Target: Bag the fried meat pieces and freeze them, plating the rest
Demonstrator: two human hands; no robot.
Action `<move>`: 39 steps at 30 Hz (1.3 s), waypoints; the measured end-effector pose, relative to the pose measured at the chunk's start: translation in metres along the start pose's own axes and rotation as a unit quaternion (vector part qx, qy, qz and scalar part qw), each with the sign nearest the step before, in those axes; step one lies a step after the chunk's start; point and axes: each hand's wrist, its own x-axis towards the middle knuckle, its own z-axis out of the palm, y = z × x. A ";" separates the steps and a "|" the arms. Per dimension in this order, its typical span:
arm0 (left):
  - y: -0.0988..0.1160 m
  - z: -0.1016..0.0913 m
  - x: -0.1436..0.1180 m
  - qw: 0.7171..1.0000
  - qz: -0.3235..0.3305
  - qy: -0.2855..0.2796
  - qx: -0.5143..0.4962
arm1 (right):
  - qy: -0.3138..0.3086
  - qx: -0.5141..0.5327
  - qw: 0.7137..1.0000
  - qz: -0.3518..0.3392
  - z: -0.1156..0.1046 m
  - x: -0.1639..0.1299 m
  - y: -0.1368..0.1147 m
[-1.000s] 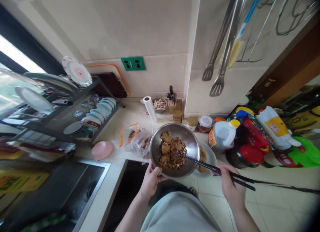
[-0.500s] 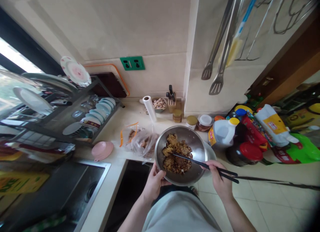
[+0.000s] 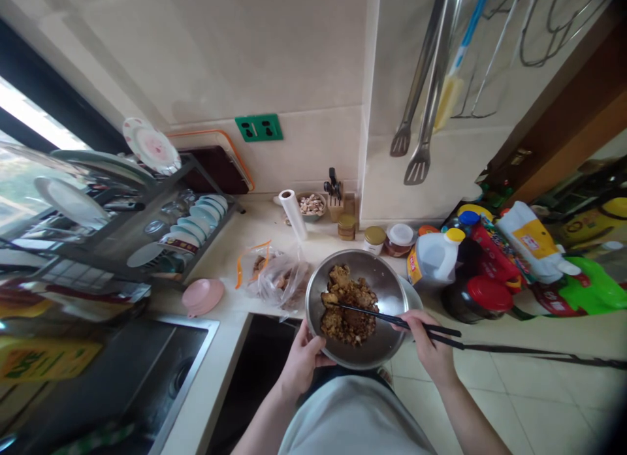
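A metal mixing bowl (image 3: 392, 298) is tilted a little toward me at the counter's front edge. Inside it lies a brown, crumbly food mixture (image 3: 350, 314) with small chopped pieces. My left hand (image 3: 304, 357) grips the bowl's lower left rim, thumb on the near side and fingers underneath. In my right hand (image 3: 431, 344) is a pair of black chopsticks (image 3: 372, 311), closed around their upper part. Their tips rest in the mixture on the bowl's left side. Part of a pale dish (image 3: 413, 298) shows behind the bowl's right side.
Clear plastic bags (image 3: 277, 279) of brown food lie left of the bowl. A pink bowl (image 3: 203, 296) sits by the sink (image 3: 214, 331). Behind stand a plastic-film roll (image 3: 294, 215) and jars (image 3: 375, 239). Bottles (image 3: 435, 259) crowd the right; a dish rack (image 3: 191, 252) fills the left.
The chopsticks and my right hand have shifted slightly left, with the tips still in the mixture. My left hand keeps its hold on the bowl. The whole view has moved slightly.
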 end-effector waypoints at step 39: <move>0.001 -0.013 -0.006 0.999 0.009 0.034 0.025 | 0.155 0.065 0.982 0.084 -0.007 -0.017 -0.005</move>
